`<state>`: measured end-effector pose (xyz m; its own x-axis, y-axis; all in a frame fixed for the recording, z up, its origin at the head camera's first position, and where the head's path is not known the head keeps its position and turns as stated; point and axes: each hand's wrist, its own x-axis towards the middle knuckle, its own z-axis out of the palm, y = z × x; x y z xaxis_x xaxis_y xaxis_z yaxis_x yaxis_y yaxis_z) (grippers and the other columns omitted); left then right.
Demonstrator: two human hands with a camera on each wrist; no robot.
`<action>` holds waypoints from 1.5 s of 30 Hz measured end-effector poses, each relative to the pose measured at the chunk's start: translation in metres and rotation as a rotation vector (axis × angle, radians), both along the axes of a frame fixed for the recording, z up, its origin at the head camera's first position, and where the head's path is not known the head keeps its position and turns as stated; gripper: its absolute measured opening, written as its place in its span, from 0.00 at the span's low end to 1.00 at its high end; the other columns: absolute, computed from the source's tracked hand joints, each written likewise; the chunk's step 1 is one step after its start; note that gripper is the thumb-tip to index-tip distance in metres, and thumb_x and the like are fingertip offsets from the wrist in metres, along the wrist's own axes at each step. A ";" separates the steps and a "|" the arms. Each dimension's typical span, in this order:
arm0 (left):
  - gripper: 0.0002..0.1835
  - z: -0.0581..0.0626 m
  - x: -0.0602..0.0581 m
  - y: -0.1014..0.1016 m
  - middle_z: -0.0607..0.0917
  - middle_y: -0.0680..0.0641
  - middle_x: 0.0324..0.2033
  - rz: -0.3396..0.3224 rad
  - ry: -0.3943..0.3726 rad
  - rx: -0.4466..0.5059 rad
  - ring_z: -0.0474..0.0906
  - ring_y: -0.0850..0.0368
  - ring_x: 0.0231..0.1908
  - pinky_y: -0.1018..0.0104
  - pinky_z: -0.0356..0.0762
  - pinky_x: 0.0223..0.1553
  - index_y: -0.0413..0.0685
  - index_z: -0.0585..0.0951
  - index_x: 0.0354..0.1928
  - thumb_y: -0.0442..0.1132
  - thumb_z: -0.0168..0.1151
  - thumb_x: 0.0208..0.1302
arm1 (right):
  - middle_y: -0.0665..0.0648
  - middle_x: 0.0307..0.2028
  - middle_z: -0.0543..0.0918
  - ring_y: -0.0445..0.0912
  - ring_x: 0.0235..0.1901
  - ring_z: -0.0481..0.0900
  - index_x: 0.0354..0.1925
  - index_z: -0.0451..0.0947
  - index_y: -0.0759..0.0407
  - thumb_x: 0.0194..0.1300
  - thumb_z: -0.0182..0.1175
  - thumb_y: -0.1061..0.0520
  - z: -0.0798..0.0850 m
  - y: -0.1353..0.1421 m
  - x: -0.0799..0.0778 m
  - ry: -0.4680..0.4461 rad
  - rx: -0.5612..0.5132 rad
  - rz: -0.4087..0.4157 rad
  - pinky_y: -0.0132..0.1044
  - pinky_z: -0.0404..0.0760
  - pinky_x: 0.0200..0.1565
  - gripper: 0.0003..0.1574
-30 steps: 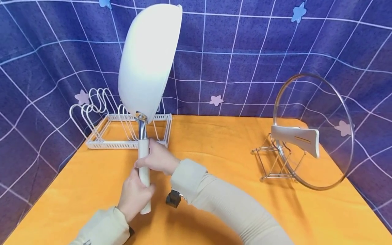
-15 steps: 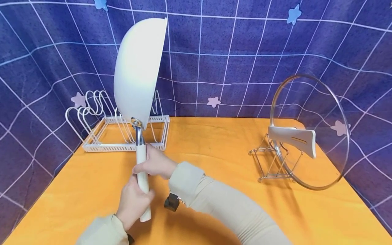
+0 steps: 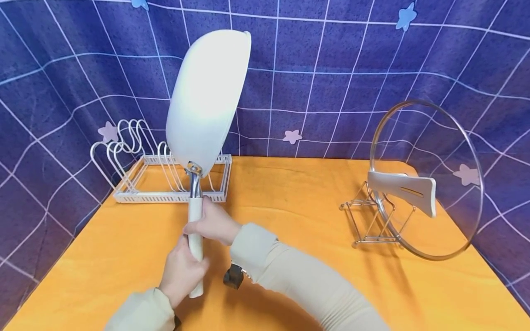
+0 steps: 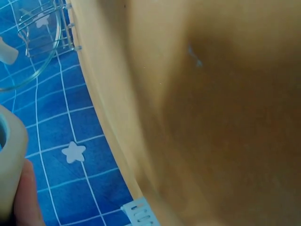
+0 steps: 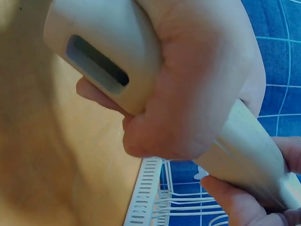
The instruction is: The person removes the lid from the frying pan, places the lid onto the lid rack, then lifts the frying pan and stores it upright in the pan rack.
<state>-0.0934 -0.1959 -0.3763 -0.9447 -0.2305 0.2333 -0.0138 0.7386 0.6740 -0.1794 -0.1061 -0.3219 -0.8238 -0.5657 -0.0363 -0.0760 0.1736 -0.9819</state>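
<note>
A deep white wok is held up on its side, its outer wall facing me and its handle pointing down. My right hand grips the white handle just below the metal neck. Lower on that handle, my left hand wraps round it near the end. In the right wrist view the left hand curls over the slotted handle end, with the right hand's fingers farther along. Behind the wok stands a white wire rack, partly hidden. The left wrist view shows a finger against the handle.
On the right, a glass lid with a metal rim and white handle stands upright in a small wire stand. An orange cloth covers the table. A blue gridded curtain hangs behind.
The wok has come down a little over the second. It stood more upright half a second ago and now leans further right. Both hands keep their grip; the camera view shifts slightly.
</note>
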 end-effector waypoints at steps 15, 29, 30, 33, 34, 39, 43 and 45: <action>0.30 -0.001 -0.003 0.007 0.80 0.38 0.29 -0.011 -0.046 0.032 0.76 0.46 0.28 0.55 0.75 0.31 0.23 0.67 0.50 0.31 0.64 0.44 | 0.55 0.30 0.72 0.44 0.28 0.70 0.44 0.68 0.61 0.50 0.64 0.72 -0.004 0.007 -0.004 -0.081 -0.011 0.009 0.33 0.71 0.27 0.23; 0.32 -0.004 -0.005 0.005 0.80 0.35 0.32 -0.021 -0.071 0.063 0.77 0.46 0.30 0.55 0.75 0.32 0.22 0.65 0.53 0.31 0.64 0.45 | 0.56 0.32 0.72 0.45 0.30 0.71 0.44 0.67 0.62 0.51 0.64 0.72 -0.010 0.005 -0.009 -0.097 -0.032 0.043 0.34 0.74 0.29 0.23; 0.32 -0.004 -0.005 0.005 0.80 0.36 0.32 -0.023 -0.070 0.067 0.76 0.46 0.30 0.55 0.75 0.32 0.22 0.65 0.52 0.31 0.64 0.44 | 0.56 0.32 0.72 0.45 0.30 0.71 0.45 0.67 0.62 0.51 0.64 0.72 -0.010 0.005 -0.009 -0.094 -0.031 0.043 0.34 0.74 0.29 0.24; 0.31 -0.003 -0.005 0.006 0.79 0.36 0.32 -0.024 -0.075 0.073 0.76 0.47 0.30 0.56 0.74 0.31 0.22 0.66 0.51 0.31 0.64 0.44 | 0.55 0.31 0.72 0.44 0.30 0.71 0.46 0.67 0.62 0.51 0.64 0.71 -0.010 0.005 -0.009 -0.081 -0.025 0.046 0.33 0.74 0.29 0.25; 0.31 -0.003 -0.005 0.006 0.79 0.36 0.32 -0.023 -0.079 0.075 0.76 0.47 0.30 0.56 0.74 0.31 0.22 0.66 0.51 0.31 0.63 0.44 | 0.55 0.31 0.72 0.44 0.30 0.71 0.46 0.67 0.62 0.51 0.64 0.71 -0.010 0.005 -0.008 -0.078 -0.023 0.047 0.33 0.74 0.28 0.24; 0.31 -0.007 -0.006 0.006 0.79 0.36 0.32 -0.024 -0.087 0.083 0.75 0.47 0.30 0.56 0.74 0.31 0.22 0.66 0.51 0.31 0.64 0.44 | 0.55 0.30 0.72 0.44 0.28 0.71 0.44 0.67 0.62 0.51 0.64 0.72 -0.012 0.004 -0.007 -0.067 -0.018 0.026 0.32 0.74 0.28 0.23; 0.32 -0.010 -0.005 0.007 0.79 0.36 0.32 -0.024 -0.087 0.079 0.76 0.46 0.30 0.55 0.75 0.33 0.21 0.65 0.51 0.31 0.64 0.43 | 0.55 0.30 0.72 0.44 0.28 0.71 0.43 0.68 0.61 0.50 0.64 0.72 -0.015 0.004 -0.005 -0.057 -0.003 0.003 0.32 0.75 0.29 0.23; 0.33 -0.011 -0.004 0.007 0.79 0.36 0.32 -0.019 -0.091 0.076 0.75 0.46 0.30 0.55 0.75 0.33 0.21 0.65 0.51 0.31 0.65 0.43 | 0.54 0.30 0.72 0.44 0.28 0.71 0.43 0.68 0.61 0.50 0.64 0.72 -0.016 0.003 -0.004 -0.052 0.000 0.002 0.32 0.75 0.30 0.23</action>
<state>-0.0974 -0.1892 -0.3871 -0.9656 -0.2261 0.1285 -0.0643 0.6862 0.7246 -0.1836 -0.1031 -0.3376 -0.8195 -0.5675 -0.0794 -0.0251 0.1739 -0.9844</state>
